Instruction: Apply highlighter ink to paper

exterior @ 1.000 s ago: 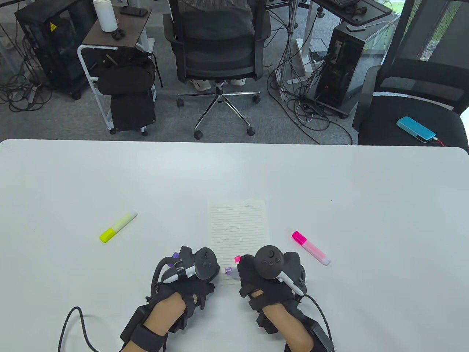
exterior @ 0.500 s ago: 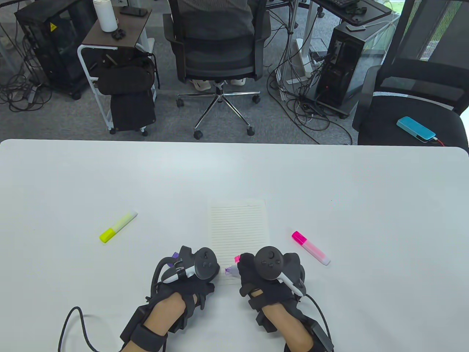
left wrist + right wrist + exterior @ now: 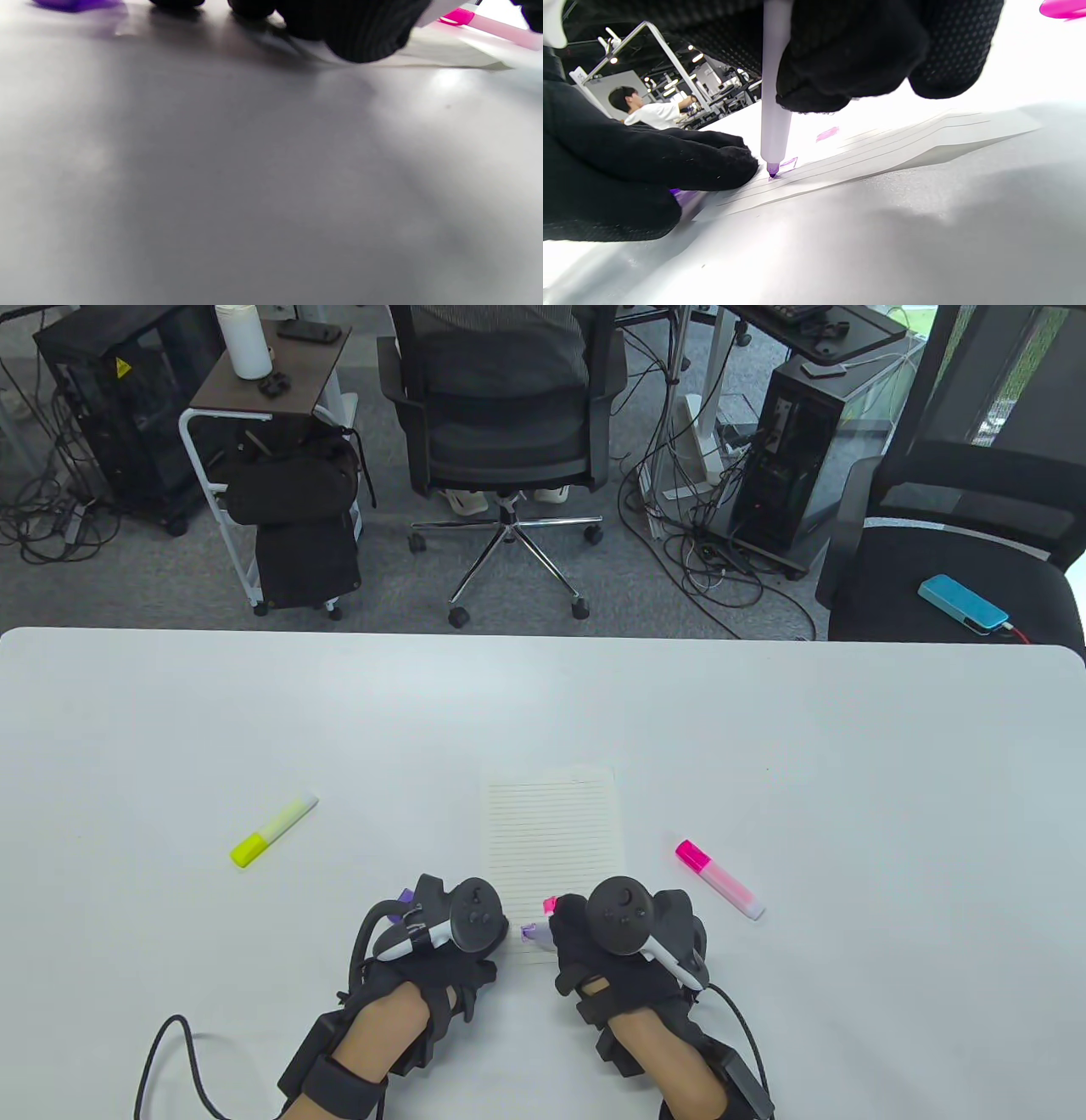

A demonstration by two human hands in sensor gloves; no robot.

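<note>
A lined paper (image 3: 550, 831) lies on the white table (image 3: 764, 712). My right hand (image 3: 562, 918) grips a purple highlighter (image 3: 533, 934) upright. In the right wrist view its tip (image 3: 772, 170) touches the paper's near edge beside a short purple stroke (image 3: 789, 162). A pink-purple mark (image 3: 827, 133) sits farther up the sheet. My left hand (image 3: 441, 933) rests on the table at the paper's lower left corner, its fingers (image 3: 721, 163) close to the tip. A purple cap (image 3: 405, 895) shows at that hand; its grip is hidden.
A yellow highlighter (image 3: 273, 829) lies left of the paper. A pink highlighter (image 3: 719, 878) lies to the right, close to my right hand. Office chairs and computer towers stand beyond the table's far edge.
The purple highlighter's tip shifts only a few pixels at the paper's near edge. Both hands stay where they were.
</note>
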